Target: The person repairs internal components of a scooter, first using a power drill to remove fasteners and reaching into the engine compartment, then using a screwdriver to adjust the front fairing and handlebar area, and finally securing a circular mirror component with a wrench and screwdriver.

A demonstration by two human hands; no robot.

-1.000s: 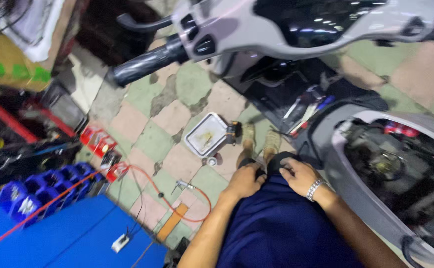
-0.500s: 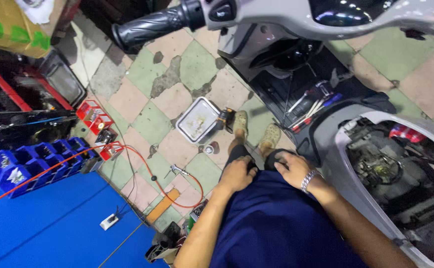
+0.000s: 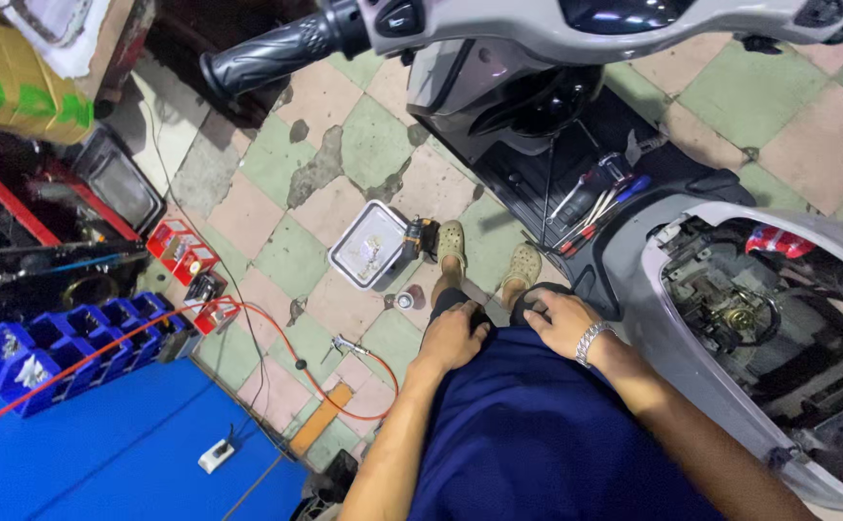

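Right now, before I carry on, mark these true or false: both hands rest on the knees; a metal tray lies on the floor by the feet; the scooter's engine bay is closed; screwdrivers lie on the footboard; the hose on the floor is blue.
1. Left hand and right hand rest on the knees: true.
2. A metal tray lies on the floor by the feet: true.
3. The scooter's engine bay is closed: false, it is open.
4. Screwdrivers lie on the footboard: true.
5. The hose is blue: false, it is orange-red.
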